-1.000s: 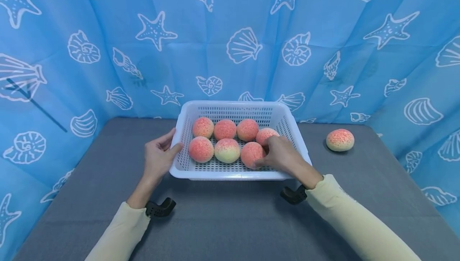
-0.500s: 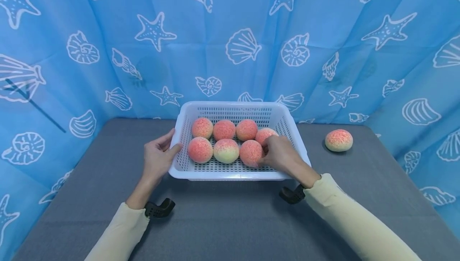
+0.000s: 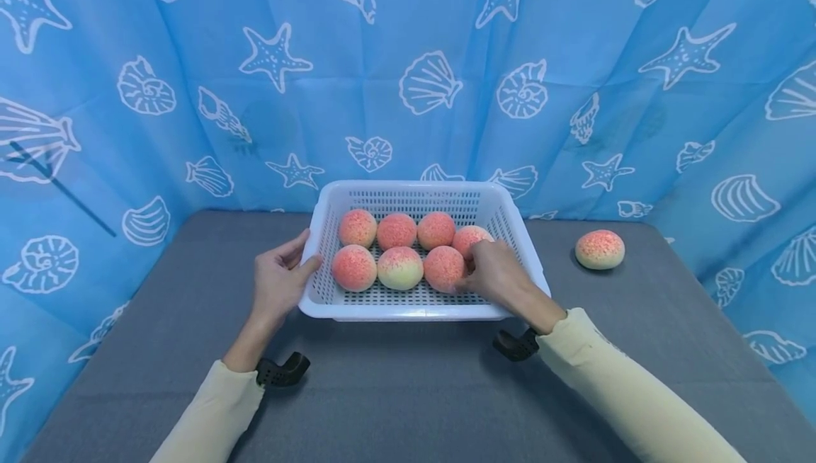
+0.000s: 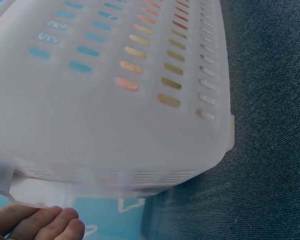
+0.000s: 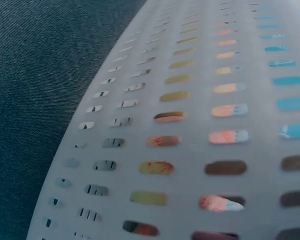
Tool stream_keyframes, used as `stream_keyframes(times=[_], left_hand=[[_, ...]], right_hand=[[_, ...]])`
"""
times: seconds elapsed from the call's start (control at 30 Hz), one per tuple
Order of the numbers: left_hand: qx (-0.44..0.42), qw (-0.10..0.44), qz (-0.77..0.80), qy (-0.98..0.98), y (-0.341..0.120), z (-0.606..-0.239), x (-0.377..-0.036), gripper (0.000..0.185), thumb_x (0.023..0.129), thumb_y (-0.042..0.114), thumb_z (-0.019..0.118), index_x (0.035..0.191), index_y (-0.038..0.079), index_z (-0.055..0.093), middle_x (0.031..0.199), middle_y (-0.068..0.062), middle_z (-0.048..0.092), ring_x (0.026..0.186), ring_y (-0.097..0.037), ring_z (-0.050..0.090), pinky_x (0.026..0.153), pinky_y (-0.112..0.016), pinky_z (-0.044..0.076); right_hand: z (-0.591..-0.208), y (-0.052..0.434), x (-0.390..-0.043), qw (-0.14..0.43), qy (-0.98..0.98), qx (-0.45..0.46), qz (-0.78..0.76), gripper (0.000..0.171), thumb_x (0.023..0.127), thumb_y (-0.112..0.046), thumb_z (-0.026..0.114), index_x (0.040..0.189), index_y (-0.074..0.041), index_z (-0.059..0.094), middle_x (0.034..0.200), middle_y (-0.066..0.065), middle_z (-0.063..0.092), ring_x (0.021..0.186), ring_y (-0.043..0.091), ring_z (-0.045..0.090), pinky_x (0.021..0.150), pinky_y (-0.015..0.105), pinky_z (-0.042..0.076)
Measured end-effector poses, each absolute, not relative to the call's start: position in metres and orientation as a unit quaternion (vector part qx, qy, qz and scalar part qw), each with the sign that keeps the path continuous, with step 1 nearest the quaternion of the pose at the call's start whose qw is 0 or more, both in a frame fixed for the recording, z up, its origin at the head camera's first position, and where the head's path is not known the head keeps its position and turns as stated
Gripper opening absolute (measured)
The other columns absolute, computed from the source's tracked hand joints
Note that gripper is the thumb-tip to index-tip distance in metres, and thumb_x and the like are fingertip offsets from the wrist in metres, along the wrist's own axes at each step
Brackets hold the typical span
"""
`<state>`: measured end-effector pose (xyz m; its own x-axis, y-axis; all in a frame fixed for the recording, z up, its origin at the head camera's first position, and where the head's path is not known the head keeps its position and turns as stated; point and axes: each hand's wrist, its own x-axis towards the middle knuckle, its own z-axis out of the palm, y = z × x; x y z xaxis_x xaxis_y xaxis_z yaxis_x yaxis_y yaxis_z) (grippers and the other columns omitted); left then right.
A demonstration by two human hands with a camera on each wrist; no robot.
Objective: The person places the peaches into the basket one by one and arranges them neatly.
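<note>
A white plastic basket (image 3: 408, 312) with slotted walls holds several round pink and pale-yellow peaches (image 3: 400, 268) in two rows. My left hand (image 3: 278, 275) grips its left rim, thumb on top; in the left wrist view, its fingers (image 4: 55, 225) curl beside the rim's underside. Reaching over the front right, my right hand (image 3: 503, 275) holds the right side of the front-row peach (image 3: 443, 269), with the thumb at its edge. Its fingers partly cover the peach behind (image 3: 470, 236). The right wrist view shows only the basket's slotted wall (image 5: 190, 150), with peach colours behind.
One more peach (image 3: 600, 249) lies on the grey table cloth (image 3: 395, 392), to the right of the basket. A blue curtain (image 3: 357, 81) with white shell prints hangs close behind the basket and around the sides.
The front-row peach by my right hand has shifted slightly toward the back of the basket, and the hand has moved slightly with it. My left hand keeps its grip on the rim.
</note>
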<state>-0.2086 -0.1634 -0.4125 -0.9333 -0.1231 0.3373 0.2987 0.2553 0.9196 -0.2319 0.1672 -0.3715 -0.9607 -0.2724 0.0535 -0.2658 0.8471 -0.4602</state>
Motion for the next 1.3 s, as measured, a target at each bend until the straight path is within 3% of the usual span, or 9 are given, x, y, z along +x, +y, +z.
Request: stream_keyframes(times=[0.2,0.3,0.43,0.67,0.73,0.9,0.97,1.17,1.3], left_hand=[[-0.053,0.177,-0.604,-0.775,-0.163,-0.413,-0.210,0.049,0.092,-0.004,0.069,0.139,-0.007,0.055,0.135,-0.026,0.060,0.121,-0.038,0.062,0.087,-0.038,0.055],[-0.052,0.176,-0.606,-0.774,-0.164,-0.413,-0.210,0.049,0.092,-0.004,0.069,0.139,-0.006,0.055,0.134,-0.026,0.061,0.121,-0.037,0.062,0.087,-0.038,0.055],[-0.053,0.177,-0.605,-0.775,-0.164,-0.413,-0.210,0.050,0.092,-0.003,0.070,0.140,-0.006,0.055,0.134,-0.025,0.061,0.120,-0.037,0.062,0.087,-0.036,0.056],[-0.056,0.180,-0.604,-0.774,-0.164,-0.413,-0.211,0.050,0.092,-0.004,0.070,0.139,-0.007,0.055,0.134,-0.026,0.061,0.120,-0.037,0.063,0.087,-0.032,0.056],[-0.056,0.180,-0.605,-0.774,-0.164,-0.413,-0.211,0.050,0.092,-0.004,0.070,0.139,-0.007,0.055,0.134,-0.026,0.061,0.120,-0.037,0.063,0.086,-0.031,0.056],[-0.057,0.176,-0.608,-0.772,-0.164,-0.413,-0.211,0.050,0.092,-0.003,0.071,0.139,-0.007,0.054,0.134,-0.026,0.061,0.119,-0.037,0.063,0.085,-0.031,0.057],[-0.056,0.174,-0.609,-0.772,-0.164,-0.413,-0.211,0.051,0.092,-0.003,0.071,0.140,-0.006,0.054,0.134,-0.026,0.061,0.119,-0.037,0.063,0.085,-0.032,0.057],[-0.056,0.173,-0.606,-0.774,-0.164,-0.412,-0.211,0.051,0.092,-0.002,0.071,0.140,-0.006,0.055,0.134,-0.025,0.061,0.120,-0.037,0.063,0.086,-0.035,0.057],[-0.054,0.170,-0.604,-0.776,-0.164,-0.412,-0.210,0.051,0.092,-0.001,0.071,0.140,-0.005,0.055,0.135,-0.024,0.061,0.121,-0.036,0.063,0.087,-0.035,0.056]], right_hand=[[-0.366,0.173,-0.228,0.030,0.954,-0.124,-0.271,0.032,0.075,-0.021,0.090,0.096,-0.001,0.077,0.087,0.006,0.075,0.078,0.017,0.067,0.069,0.034,0.055],[-0.360,0.179,-0.226,0.023,0.953,-0.107,-0.281,0.045,0.076,-0.025,0.090,0.107,0.003,0.074,0.096,0.012,0.076,0.089,0.023,0.072,0.078,0.042,0.060],[-0.349,0.194,-0.220,-0.011,0.948,-0.077,-0.309,0.060,0.078,-0.029,0.089,0.121,0.007,0.068,0.106,0.020,0.074,0.098,0.032,0.073,0.084,0.048,0.061],[-0.338,0.229,-0.208,-0.103,0.914,-0.060,-0.389,0.065,0.081,-0.027,0.088,0.130,0.009,0.062,0.118,0.027,0.069,0.105,0.042,0.070,0.086,0.053,0.059],[-0.338,0.241,-0.206,-0.140,0.902,-0.047,-0.406,0.067,0.080,-0.027,0.089,0.130,0.009,0.062,0.119,0.028,0.069,0.105,0.044,0.069,0.086,0.048,0.058],[-0.343,0.274,-0.208,-0.214,0.879,0.001,-0.425,0.068,0.081,-0.025,0.088,0.135,0.006,0.061,0.122,0.026,0.068,0.109,0.042,0.068,0.081,0.016,0.057],[-0.346,0.287,-0.210,-0.222,0.874,0.032,-0.430,0.071,0.082,-0.026,0.087,0.139,0.003,0.058,0.127,0.025,0.066,0.114,0.040,0.066,0.083,0.012,0.054],[-0.361,0.322,-0.219,-0.254,0.849,0.128,-0.445,0.078,0.084,-0.029,0.085,0.149,-0.005,0.050,0.145,0.019,0.056,0.131,0.033,0.056,0.108,0.034,0.048],[-0.380,0.343,-0.225,-0.259,0.856,0.176,-0.411,0.081,0.087,-0.032,0.082,0.152,-0.004,0.044,0.150,0.019,0.050,0.137,0.036,0.049,0.113,0.046,0.042]])
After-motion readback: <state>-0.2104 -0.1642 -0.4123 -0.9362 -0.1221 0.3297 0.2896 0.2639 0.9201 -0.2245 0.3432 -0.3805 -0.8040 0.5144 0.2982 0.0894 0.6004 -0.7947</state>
